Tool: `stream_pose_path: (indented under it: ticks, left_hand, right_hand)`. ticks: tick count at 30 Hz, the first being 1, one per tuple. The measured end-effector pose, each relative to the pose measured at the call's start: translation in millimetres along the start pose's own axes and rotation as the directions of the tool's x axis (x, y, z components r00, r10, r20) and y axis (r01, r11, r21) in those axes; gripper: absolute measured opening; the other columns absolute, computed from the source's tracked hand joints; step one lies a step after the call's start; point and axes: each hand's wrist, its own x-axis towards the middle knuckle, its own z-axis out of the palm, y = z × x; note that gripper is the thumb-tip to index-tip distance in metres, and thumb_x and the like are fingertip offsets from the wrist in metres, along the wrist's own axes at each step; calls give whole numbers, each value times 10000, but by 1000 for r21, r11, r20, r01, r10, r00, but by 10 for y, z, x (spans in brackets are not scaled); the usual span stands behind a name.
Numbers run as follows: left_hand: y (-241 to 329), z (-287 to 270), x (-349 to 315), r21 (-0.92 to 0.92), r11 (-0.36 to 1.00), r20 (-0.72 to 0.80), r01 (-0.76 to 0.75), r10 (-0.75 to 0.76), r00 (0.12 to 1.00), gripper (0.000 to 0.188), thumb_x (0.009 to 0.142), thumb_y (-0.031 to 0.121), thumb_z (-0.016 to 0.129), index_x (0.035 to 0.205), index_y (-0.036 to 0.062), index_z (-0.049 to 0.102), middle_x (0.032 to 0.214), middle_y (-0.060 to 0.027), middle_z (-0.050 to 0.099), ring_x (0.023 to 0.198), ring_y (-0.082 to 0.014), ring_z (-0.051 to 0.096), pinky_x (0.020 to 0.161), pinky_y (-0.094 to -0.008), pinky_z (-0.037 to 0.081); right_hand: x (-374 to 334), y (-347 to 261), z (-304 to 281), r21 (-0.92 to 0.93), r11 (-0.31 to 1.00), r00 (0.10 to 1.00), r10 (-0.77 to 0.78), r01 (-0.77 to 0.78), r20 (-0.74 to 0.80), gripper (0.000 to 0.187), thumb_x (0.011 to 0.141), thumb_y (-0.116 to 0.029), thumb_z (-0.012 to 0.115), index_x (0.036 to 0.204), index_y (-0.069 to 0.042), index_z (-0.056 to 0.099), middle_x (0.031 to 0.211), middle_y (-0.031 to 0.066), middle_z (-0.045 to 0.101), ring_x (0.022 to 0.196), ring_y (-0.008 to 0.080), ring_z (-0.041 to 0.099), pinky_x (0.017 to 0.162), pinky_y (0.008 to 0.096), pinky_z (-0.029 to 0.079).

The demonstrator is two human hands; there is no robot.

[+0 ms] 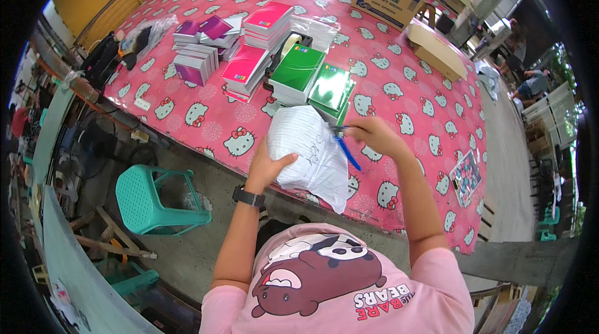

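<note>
Clasping white bundle in left hand, blue-handled tool in right hand; with table edge nearside, open tablecloth rightward of grip; tapering near-right along long axis.

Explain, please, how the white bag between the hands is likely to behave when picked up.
The white bag is probably floppy at its near corner, where it tapers into a wrinkled flap. Its rounded bulge beside the left hand suggests contents, so that part may feel fuller and heavier. It seems unlikely to roll far, since its shape is uneven.
</note>
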Motion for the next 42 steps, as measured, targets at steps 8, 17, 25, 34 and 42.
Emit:
stream_pose_path:
  ticks: [8,17,25,34,42]
  left_hand:
    - [35,62,-16,-90,992,-49,86,-91,995,791,587,316,775,1212,-23,428,1103,-199,560,1024,-284,546,878,-351,410]
    - [95,120,-40,70,997,-115,32,-23,993,779,619,360,741,1229,-10,427,1125,-209,555,1038,-295,545,879,-355,409]
    - [-8,73,-43,235,972,-122,7,23,992,794,632,397,729,1232,-22,421,1150,-218,536,1052,-327,525,890,-372,407]
    - [495,516,-56,789,598,-213,141,52,976,952,628,560,682,1287,-24,319,1207,-245,454,1067,-396,467,856,-458,417]
    - [298,501,-45,820,571,-182,32,207,961,718,774,427,592,1255,-48,352,1193,-230,481,1013,-387,501,826,-449,433]
  right_hand:
    - [667,-979,535,-822,488,955,-191,292,226,167,732,-166,557,741,-48,675,796,140,659,748,283,651,604,369,524]
    - [191,-66,435,-641,701,941,-322,313,107,222,793,-239,540,706,-53,624,681,154,612,655,329,611,590,428,488]
    - [-294,873,631,-546,825,986,-169,145,6,250,825,-307,526,816,-86,642,747,174,608,726,353,596,644,449,469]
    - [-231,1303,488,-439,897,950,-104,-38,-296,289,767,-315,609,858,-43,636,846,180,620,810,349,587,687,430,467]
    - [399,775,1506,257,940,718,20,223,-696,417,682,-341,739,835,-21,520,747,138,546,735,276,510,670,382,406]
